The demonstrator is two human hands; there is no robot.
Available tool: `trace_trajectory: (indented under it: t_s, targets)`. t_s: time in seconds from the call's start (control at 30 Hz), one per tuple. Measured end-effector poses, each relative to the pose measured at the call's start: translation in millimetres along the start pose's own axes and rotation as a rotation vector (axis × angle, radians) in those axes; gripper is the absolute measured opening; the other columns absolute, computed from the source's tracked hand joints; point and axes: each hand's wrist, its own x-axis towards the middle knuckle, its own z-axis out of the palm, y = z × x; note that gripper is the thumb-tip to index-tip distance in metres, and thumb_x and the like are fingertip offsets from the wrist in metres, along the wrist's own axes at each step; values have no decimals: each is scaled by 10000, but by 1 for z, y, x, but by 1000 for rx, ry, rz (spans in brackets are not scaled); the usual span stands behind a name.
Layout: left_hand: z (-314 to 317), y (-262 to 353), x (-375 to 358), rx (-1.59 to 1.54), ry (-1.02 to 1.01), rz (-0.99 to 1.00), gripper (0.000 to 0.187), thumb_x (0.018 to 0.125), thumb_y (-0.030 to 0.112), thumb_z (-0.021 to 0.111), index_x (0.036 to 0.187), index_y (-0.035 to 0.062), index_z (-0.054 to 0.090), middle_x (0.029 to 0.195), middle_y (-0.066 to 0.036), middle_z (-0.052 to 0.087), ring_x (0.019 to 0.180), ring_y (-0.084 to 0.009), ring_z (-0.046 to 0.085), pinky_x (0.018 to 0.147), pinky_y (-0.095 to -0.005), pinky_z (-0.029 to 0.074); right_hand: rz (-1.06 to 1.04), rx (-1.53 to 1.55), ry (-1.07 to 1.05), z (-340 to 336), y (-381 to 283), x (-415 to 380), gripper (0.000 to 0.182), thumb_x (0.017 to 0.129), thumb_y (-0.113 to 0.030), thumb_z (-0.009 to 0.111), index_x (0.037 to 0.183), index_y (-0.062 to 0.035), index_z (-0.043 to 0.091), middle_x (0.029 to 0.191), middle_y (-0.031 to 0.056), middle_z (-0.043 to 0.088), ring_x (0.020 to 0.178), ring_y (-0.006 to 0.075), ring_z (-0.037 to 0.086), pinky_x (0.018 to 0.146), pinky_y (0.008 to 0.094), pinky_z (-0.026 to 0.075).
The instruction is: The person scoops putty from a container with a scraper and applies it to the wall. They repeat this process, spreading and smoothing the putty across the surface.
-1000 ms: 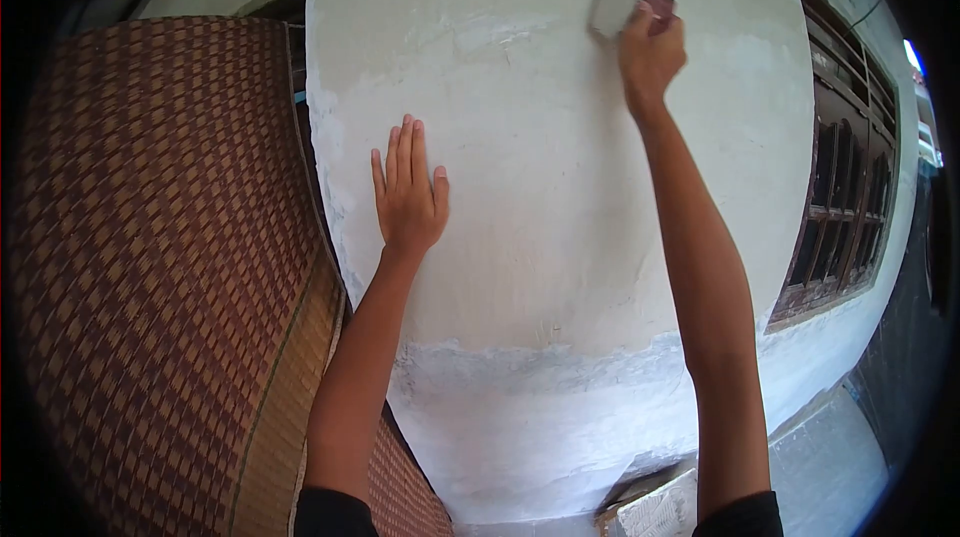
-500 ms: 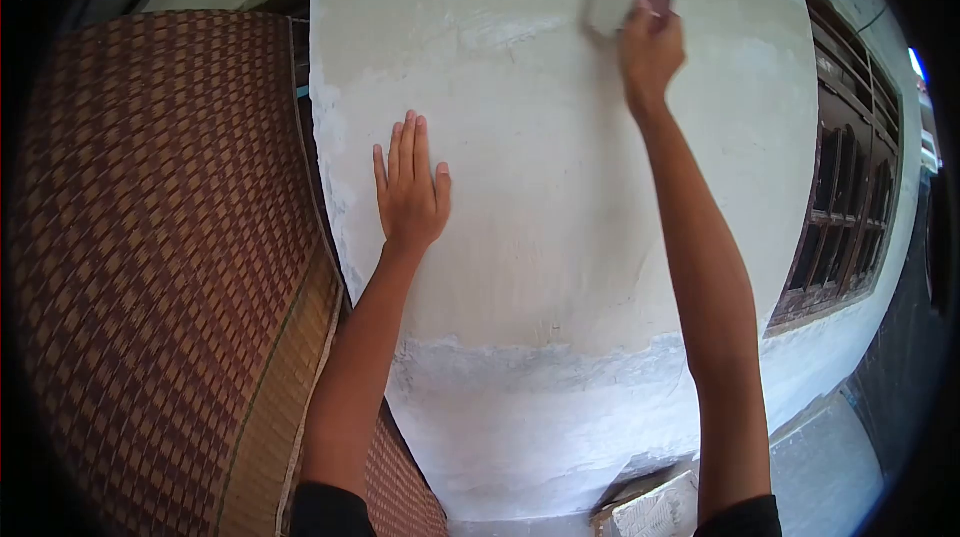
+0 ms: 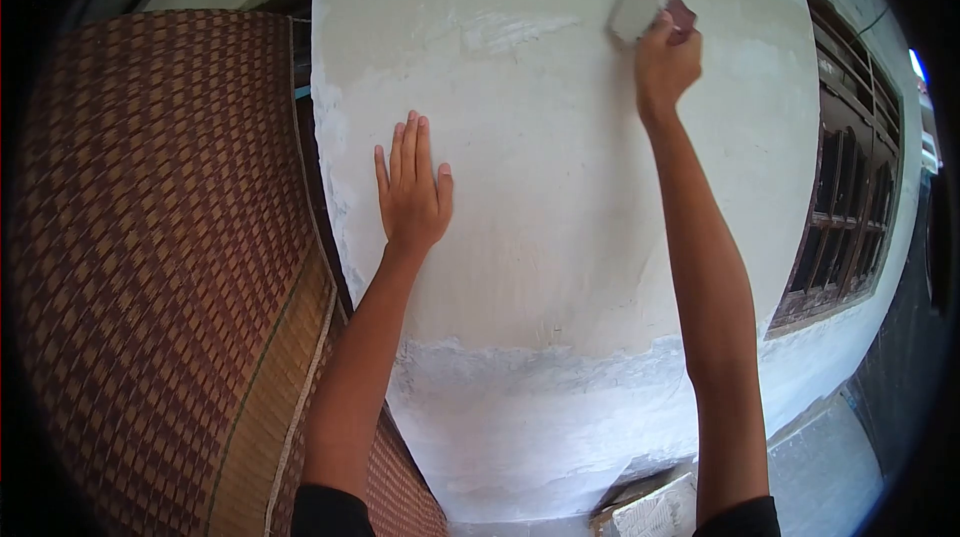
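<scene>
My left hand (image 3: 414,187) lies flat on the pale plastered wall (image 3: 520,227), its fingers stretched upward. High on the same wall, my right hand (image 3: 668,69) is closed round a sheet of sandpaper (image 3: 682,17), which looks reddish brown on one part and pale grey on the other. The pale part is slightly blurred and rests on or very near the wall. A whitish scuffed patch shows on the plaster to the left of the sheet.
A brown woven mat (image 3: 170,217) hangs along the left side, beside the wall's edge. At the right is a dark wooden window (image 3: 848,187) with bars. A box with a whitish crusted surface (image 3: 645,515) sits low at the wall's foot.
My right hand has moved a little right and down with the sheet. My left hand has stayed almost in place on the wall.
</scene>
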Motion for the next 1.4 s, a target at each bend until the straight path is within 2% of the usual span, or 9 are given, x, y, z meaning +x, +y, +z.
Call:
trace_trajectory:
  t_s: [0.2,0.47,0.53,0.67,0.77,0.97,1.2,1.27,1.4]
  targets:
    - [-1,-3,0,-31,-18,20,616,943,198,407,1517,58,232,1559,-110,274,1445,-291,237,1181,-505,104,-364,-46,-576,50,-36,-58,350,908,-311,587,1077,-6,590,920,212,637,892,376,591,817,481,429]
    - [2,4,0,1,-14,-1,616,937,192,421,1513,60,247,1560,-109,274,1445,-292,238,1182,-503,102,71,-31,0,-9,12,14,297,884,-246,602,945,45,609,863,225,679,823,388,660,748,461,509]
    - [2,5,0,5,0,-8,616,935,189,422,1513,60,249,1560,-109,275,1446,-292,237,1182,-503,102,135,38,-13,-9,-3,6,276,879,-223,615,958,41,612,884,237,677,829,377,671,744,448,517]
    - [2,2,0,-15,-3,8,615,933,182,420,1511,58,252,1558,-113,281,1442,-295,249,1180,-503,109,-279,85,-429,26,-17,-35,311,877,-284,633,1000,0,624,877,251,657,827,406,637,768,470,495]
    - [0,1,1,-25,-12,14,615,931,177,420,1511,57,253,1558,-114,282,1440,-296,253,1180,-502,112,-321,-80,-518,31,-6,-38,344,871,-317,634,997,3,625,886,249,653,827,427,617,776,481,484]
    - [4,7,0,-3,-13,-5,615,932,180,422,1510,56,253,1558,-111,282,1442,-293,248,1181,-503,108,81,-57,-56,-21,22,20,307,902,-272,595,994,18,642,873,178,695,797,327,676,735,407,512]
    - [2,8,0,-18,-15,9,610,933,179,424,1505,48,259,1558,-108,282,1442,-287,248,1179,-508,107,-212,85,-539,8,-3,-27,334,888,-314,619,974,9,629,863,239,667,819,407,642,764,453,492]
    - [2,8,1,-19,-12,15,610,932,179,425,1505,49,261,1558,-108,282,1441,-287,249,1179,-508,107,-287,-107,-534,8,6,-26,334,880,-312,622,976,7,635,850,242,667,811,422,642,773,464,493]
    - [5,10,-1,-6,-12,9,610,931,178,430,1504,50,264,1558,-109,282,1440,-287,253,1179,-508,107,8,-155,-187,-20,37,16,303,874,-279,621,926,18,652,836,223,681,801,376,668,725,441,512]
